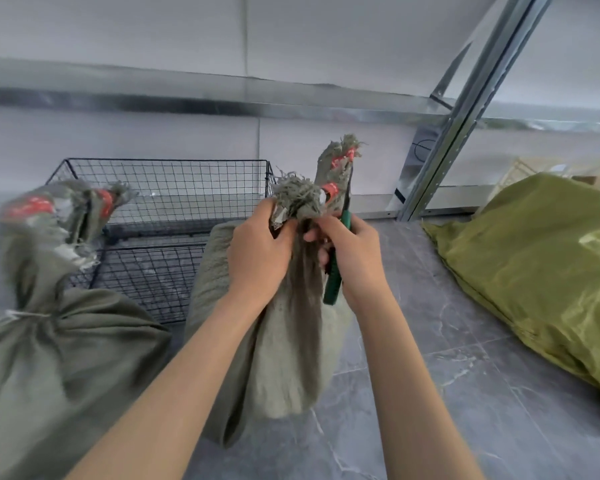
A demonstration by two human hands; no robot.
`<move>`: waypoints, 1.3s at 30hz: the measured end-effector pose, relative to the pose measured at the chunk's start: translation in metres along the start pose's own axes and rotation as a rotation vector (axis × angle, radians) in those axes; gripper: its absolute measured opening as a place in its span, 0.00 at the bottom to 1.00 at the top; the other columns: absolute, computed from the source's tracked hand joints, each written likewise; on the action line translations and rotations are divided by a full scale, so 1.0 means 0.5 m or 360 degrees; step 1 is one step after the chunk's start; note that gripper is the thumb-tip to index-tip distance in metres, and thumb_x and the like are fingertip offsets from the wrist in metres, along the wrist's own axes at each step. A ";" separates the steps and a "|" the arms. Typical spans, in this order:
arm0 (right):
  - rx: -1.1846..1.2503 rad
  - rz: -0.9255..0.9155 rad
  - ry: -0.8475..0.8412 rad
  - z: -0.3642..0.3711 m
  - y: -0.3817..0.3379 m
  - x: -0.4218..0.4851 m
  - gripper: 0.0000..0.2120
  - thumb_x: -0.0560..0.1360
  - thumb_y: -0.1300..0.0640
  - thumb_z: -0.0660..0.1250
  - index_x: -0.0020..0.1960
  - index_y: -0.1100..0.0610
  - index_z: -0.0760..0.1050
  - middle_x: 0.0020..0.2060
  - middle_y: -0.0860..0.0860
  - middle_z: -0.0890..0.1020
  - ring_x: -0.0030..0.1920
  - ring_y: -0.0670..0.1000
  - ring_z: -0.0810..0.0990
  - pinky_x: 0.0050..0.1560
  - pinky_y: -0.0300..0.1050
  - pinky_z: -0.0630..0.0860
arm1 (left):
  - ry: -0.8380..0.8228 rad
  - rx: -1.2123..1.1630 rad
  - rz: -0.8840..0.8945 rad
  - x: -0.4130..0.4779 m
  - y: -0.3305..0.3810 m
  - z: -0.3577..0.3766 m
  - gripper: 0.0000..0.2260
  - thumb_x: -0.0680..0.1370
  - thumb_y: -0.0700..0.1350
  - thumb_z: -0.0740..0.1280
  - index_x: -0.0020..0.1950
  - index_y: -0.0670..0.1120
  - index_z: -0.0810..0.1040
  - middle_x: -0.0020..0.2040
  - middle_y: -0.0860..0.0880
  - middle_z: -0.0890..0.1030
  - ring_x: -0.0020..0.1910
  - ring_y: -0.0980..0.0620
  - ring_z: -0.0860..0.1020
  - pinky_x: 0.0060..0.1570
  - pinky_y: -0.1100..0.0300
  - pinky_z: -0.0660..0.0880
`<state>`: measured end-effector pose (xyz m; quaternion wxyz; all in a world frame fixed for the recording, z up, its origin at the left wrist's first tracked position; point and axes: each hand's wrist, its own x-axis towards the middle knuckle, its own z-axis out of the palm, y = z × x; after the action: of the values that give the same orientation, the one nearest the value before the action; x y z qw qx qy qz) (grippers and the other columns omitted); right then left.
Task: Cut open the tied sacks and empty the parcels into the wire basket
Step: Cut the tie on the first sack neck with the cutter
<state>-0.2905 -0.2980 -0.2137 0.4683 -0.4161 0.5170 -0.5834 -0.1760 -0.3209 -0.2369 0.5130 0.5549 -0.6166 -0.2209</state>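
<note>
Now the person is standing over a grey-green sack (284, 358) that is resting upright on the tiled floor (465, 393), just in front of the wire basket (174, 188). The left hand (257, 252) is gripping the sack's bunched neck, fingers curled tightly round the cloth below the frayed top. The right hand (352, 258) is wrapping round the green handles of a pair of cutters (333, 282) while its fingertips are also pinching the neck; the dark blades are pointing up alongside the frayed, red-marked end (whether they are biting into anything is too hard to tell). A second sack (59, 358) is sitting to the left, touching the basket's front corner, with white string (25, 315) cinching its neck. Well apart on the right, a yellow-green sack (541, 258) is lying on its side near a slanting metal post (465, 109).
</note>
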 end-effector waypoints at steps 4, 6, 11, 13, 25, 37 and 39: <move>-0.0018 -0.0012 0.0028 0.056 0.004 -0.006 0.05 0.76 0.59 0.66 0.46 0.61 0.77 0.36 0.54 0.82 0.22 0.48 0.68 0.26 0.41 0.65 | 0.0050 -0.0040 -0.0039 0.002 0.005 -0.044 0.07 0.77 0.49 0.66 0.53 0.50 0.75 0.44 0.54 0.80 0.46 0.51 0.78 0.46 0.53 0.75; -0.0018 -0.0023 0.0008 0.079 0.003 -0.010 0.03 0.76 0.59 0.66 0.45 0.57 0.78 0.36 0.57 0.78 0.23 0.48 0.69 0.26 0.41 0.66 | 0.0058 -0.0124 -0.0089 0.000 0.003 -0.065 0.08 0.77 0.49 0.66 0.55 0.51 0.75 0.46 0.56 0.80 0.48 0.53 0.78 0.49 0.56 0.75; -0.0053 -0.0052 -0.0047 0.115 -0.002 -0.022 0.05 0.77 0.58 0.66 0.42 0.55 0.76 0.33 0.56 0.73 0.23 0.48 0.68 0.24 0.40 0.66 | 0.0108 -0.0288 -0.0173 -0.014 -0.008 -0.104 0.05 0.73 0.54 0.66 0.47 0.58 0.72 0.44 0.58 0.80 0.47 0.56 0.79 0.56 0.49 0.73; -0.0057 -0.0059 -0.0070 0.124 0.001 -0.028 0.04 0.77 0.58 0.67 0.43 0.56 0.76 0.31 0.53 0.71 0.24 0.48 0.68 0.24 0.40 0.67 | 0.0095 -0.0416 -0.0219 -0.019 -0.006 -0.122 0.05 0.75 0.50 0.68 0.48 0.55 0.73 0.42 0.57 0.79 0.42 0.63 0.77 0.47 0.64 0.73; -0.0062 0.0053 -0.0172 0.145 0.008 -0.060 0.07 0.74 0.51 0.69 0.45 0.53 0.75 0.24 0.47 0.72 0.25 0.48 0.70 0.29 0.43 0.70 | 0.0041 -0.0665 -0.0309 -0.058 -0.015 -0.178 0.22 0.77 0.35 0.63 0.64 0.56 0.67 0.52 0.55 0.79 0.48 0.62 0.79 0.48 0.68 0.75; -0.0112 0.0163 -0.0245 0.157 0.040 -0.062 0.07 0.74 0.63 0.68 0.39 0.55 0.75 0.25 0.49 0.72 0.24 0.48 0.69 0.25 0.41 0.69 | -0.0216 -0.0899 -0.0571 -0.070 -0.027 -0.189 0.05 0.78 0.48 0.66 0.53 0.56 0.77 0.47 0.62 0.83 0.49 0.70 0.78 0.47 0.75 0.72; -0.0135 0.0176 -0.0259 0.154 0.041 -0.061 0.07 0.74 0.63 0.68 0.39 0.55 0.74 0.25 0.48 0.72 0.24 0.48 0.69 0.24 0.40 0.69 | -0.0167 -0.0886 -0.0594 -0.064 -0.026 -0.188 0.05 0.78 0.45 0.65 0.46 0.53 0.79 0.40 0.62 0.83 0.42 0.69 0.79 0.38 0.77 0.71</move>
<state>-0.2068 -0.2850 -0.2251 0.5221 -0.4525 0.5235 -0.4985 -0.0922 -0.2675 -0.2251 0.5632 0.4845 -0.4460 -0.4992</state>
